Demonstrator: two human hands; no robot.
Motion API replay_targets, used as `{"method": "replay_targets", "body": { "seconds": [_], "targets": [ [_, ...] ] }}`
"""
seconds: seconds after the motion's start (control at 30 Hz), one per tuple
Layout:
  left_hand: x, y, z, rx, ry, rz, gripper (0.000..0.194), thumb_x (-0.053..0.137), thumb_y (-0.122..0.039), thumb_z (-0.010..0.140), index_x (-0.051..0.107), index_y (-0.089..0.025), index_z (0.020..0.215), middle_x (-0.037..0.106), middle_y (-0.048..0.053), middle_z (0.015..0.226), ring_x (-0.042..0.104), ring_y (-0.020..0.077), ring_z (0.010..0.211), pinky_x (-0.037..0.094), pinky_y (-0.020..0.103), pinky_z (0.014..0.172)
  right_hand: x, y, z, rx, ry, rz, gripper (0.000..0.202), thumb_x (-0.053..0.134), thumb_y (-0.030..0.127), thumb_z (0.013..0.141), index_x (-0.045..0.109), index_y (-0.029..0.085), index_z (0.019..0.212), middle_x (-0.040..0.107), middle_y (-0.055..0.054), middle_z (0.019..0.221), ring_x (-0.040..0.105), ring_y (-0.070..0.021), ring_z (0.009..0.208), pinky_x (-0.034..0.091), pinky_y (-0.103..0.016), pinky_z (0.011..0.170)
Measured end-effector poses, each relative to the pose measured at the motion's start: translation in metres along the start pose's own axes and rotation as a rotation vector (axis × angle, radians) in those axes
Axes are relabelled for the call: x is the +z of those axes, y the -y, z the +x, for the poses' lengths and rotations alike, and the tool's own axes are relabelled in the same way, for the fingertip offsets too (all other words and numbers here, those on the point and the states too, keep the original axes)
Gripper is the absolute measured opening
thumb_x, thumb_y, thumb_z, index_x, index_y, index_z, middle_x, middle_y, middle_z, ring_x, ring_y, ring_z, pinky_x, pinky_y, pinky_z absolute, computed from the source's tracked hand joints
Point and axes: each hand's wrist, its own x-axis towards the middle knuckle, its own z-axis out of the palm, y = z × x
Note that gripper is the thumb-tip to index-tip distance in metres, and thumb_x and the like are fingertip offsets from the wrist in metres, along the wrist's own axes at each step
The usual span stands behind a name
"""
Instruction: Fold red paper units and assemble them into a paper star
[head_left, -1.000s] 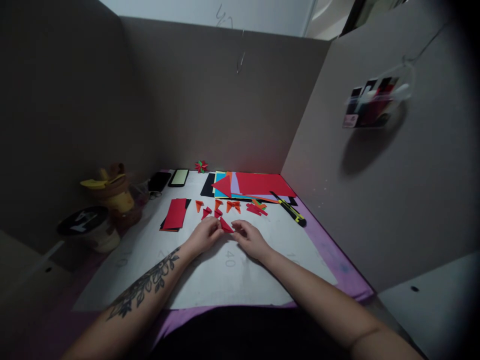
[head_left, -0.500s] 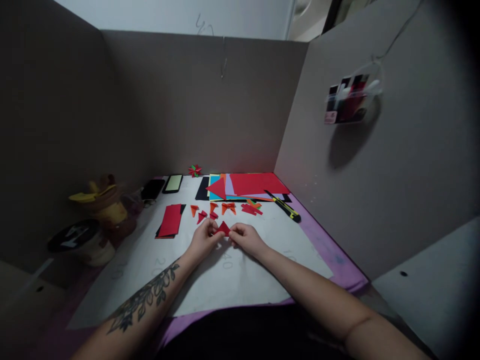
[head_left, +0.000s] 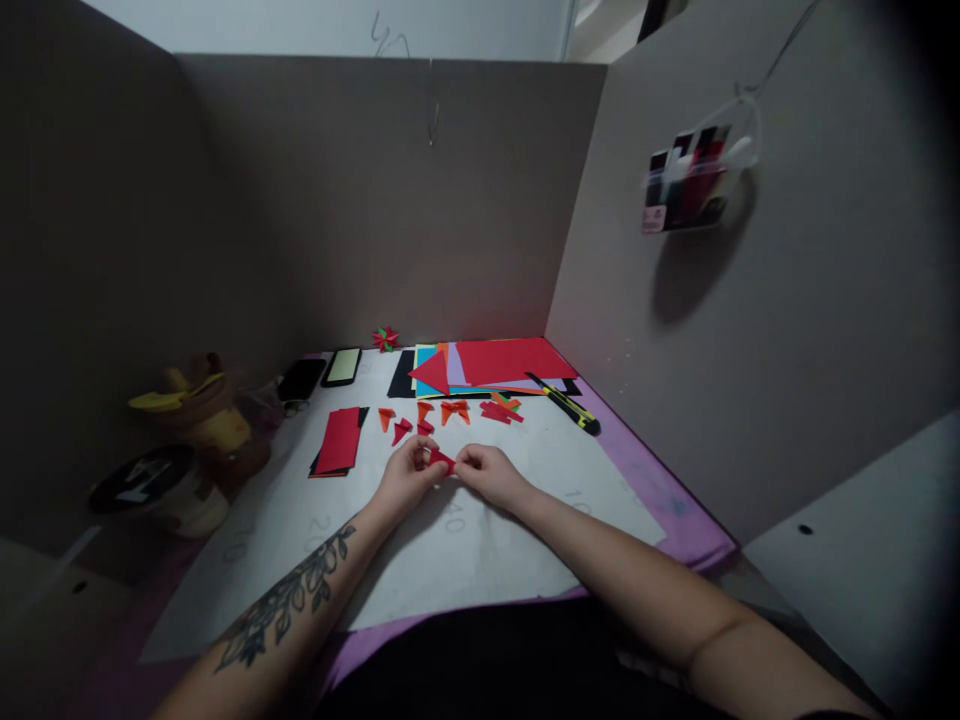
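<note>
Bridging left hand and right hand, red paper sits pinched.

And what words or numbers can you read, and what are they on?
"40": white paper sheet, middle.
"20": same sheet, left.
"10": same sheet, far left and right.
White mark, round black lid: too blurred.
Pink label, clear plastic pouch: too small.
Dark squiggle, pale upper wall: can't read.

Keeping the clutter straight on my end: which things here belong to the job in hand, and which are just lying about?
Likely in the job:
- held red paper piece
- small folded pieces
- rectangular paper stack
- large coloured sheets
- cutter knife

Seemingly just lying about:
- lit-screen device
- black-lidded tub
- hanging pouch
</note>
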Motion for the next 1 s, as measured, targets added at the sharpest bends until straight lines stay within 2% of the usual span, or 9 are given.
{"method": "replay_targets", "body": {
  "seconds": [0.13, 0.3, 0.43, 0.5, 0.57, 0.67, 0.77, 0.87, 1.0],
  "targets": [
    [-0.001, -0.002, -0.001, -0.029, -0.039, -0.008, 0.038, 0.071, -0.031, 0.064, 0.045, -0.019, 0.089, 0.055, -0.006, 0.057, 0.051, 0.0079, 0.046, 0.038, 0.018, 0.047, -0.001, 0.002, 0.0, 0.002, -0.002, 0.054, 0.014, 0.052, 0.027, 0.073, 0.054, 0.017, 0.064, 0.045, 0.005, 0.053, 0.037, -0.0077, 0.049, 0.03, -0.019, 0.047],
    [-0.001, -0.008, -0.005, -0.087, -0.026, 0.03, 0.036, 0.069, -0.032, 0.065, 0.046, -0.018, 0.09, 0.051, -0.008, 0.048, 0.043, 0.0063, 0.038, 0.028, 0.015, 0.039, -0.003, 0.0, 0.001, 0.031, -0.025, 0.143, 0.013, 0.052, 0.026, 0.074, 0.051, 0.017, 0.065, 0.042, 0.007, 0.051, 0.033, -0.0073, 0.047, 0.028, -0.019, 0.046],
    [-0.003, -0.007, -0.005, -0.106, -0.024, -0.045, 0.033, 0.068, -0.029, 0.065, 0.045, -0.018, 0.088, 0.054, -0.006, 0.05, 0.044, 0.007, 0.039, 0.028, 0.015, 0.039, -0.009, -0.002, 0.0, -0.012, -0.108, 0.192, 0.015, 0.048, 0.028, 0.079, 0.047, 0.019, 0.067, 0.04, 0.007, 0.051, 0.034, -0.0083, 0.046, 0.029, -0.02, 0.046],
    [-0.005, -0.007, -0.005, -0.116, -0.036, -0.103, 0.034, 0.069, -0.028, 0.064, 0.045, -0.018, 0.086, 0.056, -0.006, 0.051, 0.047, 0.0077, 0.041, 0.031, 0.016, 0.041, -0.013, -0.001, -0.001, -0.109, -0.163, 0.156, 0.012, 0.048, 0.027, 0.081, 0.048, 0.019, 0.071, 0.044, 0.005, 0.057, 0.04, -0.0096, 0.052, 0.034, -0.021, 0.05],
    [-0.007, -0.008, -0.005, -0.129, -0.034, -0.148, 0.035, 0.069, -0.027, 0.063, 0.045, -0.018, 0.086, 0.055, -0.006, 0.05, 0.047, 0.0076, 0.042, 0.032, 0.016, 0.042, -0.016, -0.001, -0.002, -0.261, -0.178, 0.067, 0.004, 0.051, 0.021, 0.079, 0.054, 0.019, 0.08, 0.053, 0.001, 0.072, 0.048, -0.0112, 0.062, 0.04, -0.023, 0.058],
    [-0.006, -0.009, -0.006, -0.153, -0.013, -0.162, 0.033, 0.067, -0.025, 0.065, 0.046, -0.018, 0.089, 0.054, -0.007, 0.048, 0.044, 0.0065, 0.04, 0.031, 0.015, 0.041, -0.017, 0.0, -0.003, -0.475, -0.099, -0.062, 0.024, 0.05, 0.012, 0.077, 0.061, 0.02, 0.096, 0.058, -0.005, 0.096, 0.055, -0.0147, 0.08, 0.045, -0.028, 0.07],
    [-0.004, -0.01, -0.008, -0.192, 0.052, -0.164, 0.033, 0.064, -0.025, 0.067, 0.046, -0.018, 0.094, 0.056, -0.006, 0.051, 0.042, 0.0062, 0.038, 0.03, 0.015, 0.039, -0.015, 0.001, -0.004, -0.565, -0.025, -0.114, 0.027, 0.048, 0.009, 0.08, 0.065, 0.021, 0.096, 0.064, -0.006, 0.091, 0.058, -0.0168, 0.086, 0.046, -0.032, 0.078],
    [-0.002, -0.011, -0.009, -0.221, 0.097, -0.193, 0.034, 0.066, -0.034, 0.07, 0.048, -0.017, 0.093, 0.06, -0.002, 0.06, 0.049, 0.0072, 0.044, 0.033, 0.016, 0.041, -0.014, 0.001, -0.004, -0.531, -0.052, -0.141, 0.021, 0.051, 0.012, 0.081, 0.068, 0.021, 0.09, 0.066, -0.005, 0.083, 0.06, -0.0167, 0.082, 0.047, -0.031, 0.076],
    [0.001, -0.015, -0.01, -0.208, 0.045, -0.245, 0.041, 0.062, -0.052, 0.073, 0.053, -0.015, 0.09, 0.063, 0.006, 0.088, 0.061, 0.0119, 0.068, 0.043, 0.018, 0.051, -0.015, 0.001, -0.004, -0.412, -0.102, -0.173, 0.018, 0.053, 0.014, 0.08, 0.068, 0.019, 0.088, 0.066, -0.004, 0.081, 0.06, -0.0152, 0.076, 0.045, -0.027, 0.07]
  ]
}}
